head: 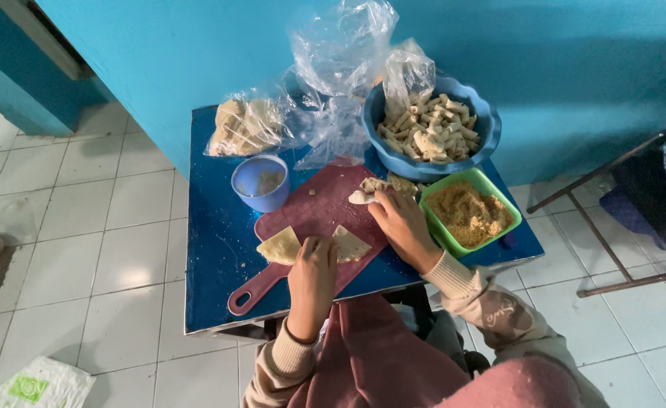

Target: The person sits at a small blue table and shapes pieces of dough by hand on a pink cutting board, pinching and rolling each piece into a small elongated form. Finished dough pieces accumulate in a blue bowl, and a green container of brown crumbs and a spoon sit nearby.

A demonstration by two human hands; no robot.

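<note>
Blue table (212,249), left hand (312,276) palm-down, right hand (402,227) pinching wrapper (363,196)

The table's (212,249) left edge lies bare beside the cutting board (314,215); bowls (431,128), tray (469,211), cup (261,183) and bags (333,68) crowd its far side.

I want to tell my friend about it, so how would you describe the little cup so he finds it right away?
Find the small blue table against the turquoise wall. Near its back left, beside the dark red plastic cutting board, stands a small round light blue plastic cup. It is much smaller than the scalloped blue bowl, and paler too.
</note>
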